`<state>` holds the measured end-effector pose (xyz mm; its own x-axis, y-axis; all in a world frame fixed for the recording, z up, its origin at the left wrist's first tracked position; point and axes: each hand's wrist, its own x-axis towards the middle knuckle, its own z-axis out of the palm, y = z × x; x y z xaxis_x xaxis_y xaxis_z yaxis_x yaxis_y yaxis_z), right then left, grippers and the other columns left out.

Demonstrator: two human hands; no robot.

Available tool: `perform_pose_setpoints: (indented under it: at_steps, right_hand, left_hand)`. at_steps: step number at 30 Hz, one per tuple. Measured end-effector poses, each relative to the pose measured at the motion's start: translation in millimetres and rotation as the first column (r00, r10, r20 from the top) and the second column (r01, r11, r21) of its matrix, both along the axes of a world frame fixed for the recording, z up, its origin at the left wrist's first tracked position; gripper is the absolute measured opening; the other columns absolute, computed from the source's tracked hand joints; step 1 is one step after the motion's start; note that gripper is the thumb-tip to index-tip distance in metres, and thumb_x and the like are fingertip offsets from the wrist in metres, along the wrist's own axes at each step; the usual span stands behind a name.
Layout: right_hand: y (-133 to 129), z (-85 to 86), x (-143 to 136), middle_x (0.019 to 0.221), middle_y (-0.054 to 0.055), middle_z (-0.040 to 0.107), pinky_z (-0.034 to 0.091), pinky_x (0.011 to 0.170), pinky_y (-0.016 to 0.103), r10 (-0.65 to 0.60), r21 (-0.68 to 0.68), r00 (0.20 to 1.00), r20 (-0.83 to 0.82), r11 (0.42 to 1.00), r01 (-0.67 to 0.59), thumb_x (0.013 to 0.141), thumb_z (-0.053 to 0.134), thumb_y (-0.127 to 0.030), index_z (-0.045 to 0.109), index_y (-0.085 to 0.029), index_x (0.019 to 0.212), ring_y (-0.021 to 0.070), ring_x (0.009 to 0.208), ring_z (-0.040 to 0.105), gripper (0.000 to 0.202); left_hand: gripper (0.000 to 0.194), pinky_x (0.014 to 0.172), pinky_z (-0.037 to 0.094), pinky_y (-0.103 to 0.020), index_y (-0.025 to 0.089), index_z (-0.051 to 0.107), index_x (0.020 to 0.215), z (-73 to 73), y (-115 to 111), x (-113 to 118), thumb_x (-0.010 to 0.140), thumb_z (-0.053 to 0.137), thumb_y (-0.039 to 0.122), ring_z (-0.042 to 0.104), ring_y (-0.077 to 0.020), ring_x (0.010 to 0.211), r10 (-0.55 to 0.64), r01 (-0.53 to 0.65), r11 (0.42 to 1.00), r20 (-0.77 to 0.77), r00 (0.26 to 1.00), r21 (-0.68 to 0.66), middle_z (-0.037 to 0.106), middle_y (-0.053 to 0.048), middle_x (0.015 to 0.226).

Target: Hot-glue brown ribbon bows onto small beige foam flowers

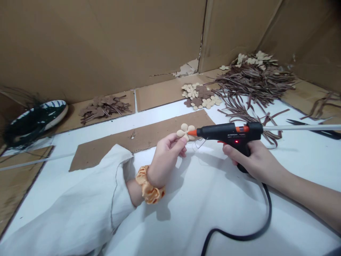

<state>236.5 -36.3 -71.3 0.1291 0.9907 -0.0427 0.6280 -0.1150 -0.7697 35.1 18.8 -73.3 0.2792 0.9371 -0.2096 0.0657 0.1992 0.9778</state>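
Note:
My left hand (166, 156) pinches a cream flower piece (184, 131) by its lower petal, above the edge of a brown cardboard strip (119, 138). In my right hand (255, 160) is a black glue gun (221, 131) with a red light lit on its side. The orange nozzle points left and its tip meets the middle of the flower. A clear glue stick (298, 127) extends from the back of the gun, and a black cord (239, 237) hangs from the handle.
Brown strips (255, 81) are heaped at the back right, beside cream and brown flowers (202, 95). Dark scissors (319, 131) lie at the right. More brown pieces (102, 106) and a bowl with dark threads (54, 119) stand at the back left. Cardboard walls (106, 42) rise behind.

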Motion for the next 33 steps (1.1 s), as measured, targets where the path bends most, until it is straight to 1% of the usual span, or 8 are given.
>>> perform_pose_setpoints:
  at_steps: [11,18,26,33]
  right_hand:
    - [-0.2,-0.2,0.4,0.042,-0.002,0.048,0.034,0.041,0.028,0.001,0.016,1.0,0.009,1.0,-0.001,0.078,0.052,-0.056,0.047,-0.023,0.057,0.014,0.039,0.044,0.039]
    - [0.5,-0.7,-0.2,0.042,-0.002,0.047,0.034,0.042,0.029,-0.002,0.018,1.0,0.012,1.0,0.002,0.078,0.053,-0.056,0.05,-0.023,0.06,0.0144,0.039,0.044,0.038]
    - [1.2,0.1,-0.2,0.041,-0.002,0.047,0.033,0.041,0.028,0.004,0.016,1.0,0.03,1.0,-0.004,0.078,0.052,-0.055,0.044,-0.024,0.055,0.0138,0.038,0.043,0.04]
    - [1.2,0.9,-0.2,0.042,-0.002,0.048,0.033,0.04,0.028,0.013,0.006,1.0,0.02,1.0,-0.013,0.079,0.051,-0.055,0.044,-0.024,0.055,0.0135,0.038,0.044,0.04]
  left_hand:
    - [0.017,0.059,0.04,-0.022,0.014,0.057,0.07,0.3,-0.5,0.1,0.079,0.058,0.029,0.047,-0.0098,0.056,0.006,-0.006,1.0,-0.003,1.0,-0.002,0.051,0.003,0.058]
    - [0.017,0.058,0.04,-0.021,0.014,0.056,0.073,-0.7,-0.8,0.9,0.081,0.056,0.029,0.046,-0.0093,0.057,0.004,-0.004,1.0,-0.007,1.0,-0.008,0.05,0.002,0.059]
    - [0.017,0.058,0.04,-0.02,0.013,0.057,0.076,-0.5,-1.0,1.6,0.082,0.055,0.029,0.045,-0.009,0.058,0.001,-0.001,1.0,-0.006,1.0,-0.001,0.049,0.002,0.06]
    - [0.018,0.058,0.039,-0.021,0.013,0.058,0.079,-3.3,0.7,0.5,0.082,0.057,0.031,0.045,-0.0091,0.058,0.007,-0.007,1.0,0.001,1.0,-0.01,0.049,0.002,0.06]
